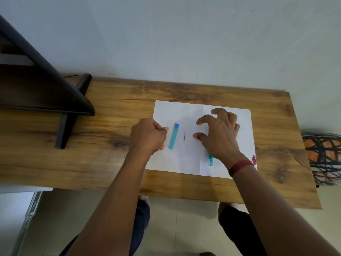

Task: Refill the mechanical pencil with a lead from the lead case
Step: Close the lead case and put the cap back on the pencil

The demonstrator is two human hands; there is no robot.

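Lead (184, 134): single thin dark stick, lying flat on white paper sheet (184, 161), approx. parallel to lead case (173, 136) and just to its R, not touching it. Case = teal, blue cap end pointing away from person, lies on sheet near its L edge. Mechanical pencil (211, 160) mostly hidden under R hand (219, 132); only teal tip end shows near wrist, on the sheet. R hand: wide, fingers spread and clawed, thumb + index tips aimed at lead but apart from it, nothing held; contact w/ pencil underneath can't be told. L hand (147, 134): fingers curled in, resting at sheet's L edge just beside case; whether it pinches anything small can't be told. Sheet sits on wooden table (110, 163). Handling judgement: lead v. light, stiff but brittle, prob. snaps under any bending or hard pinch; lies flush on paper so hard to get under. Best bet: light thumb/index pinch near mid-length, or roll it up onto a fingertip first, lift w/o side load. Pencil barrel looks smooth plastic, rigid; grip mid-barrel for the feed-in.
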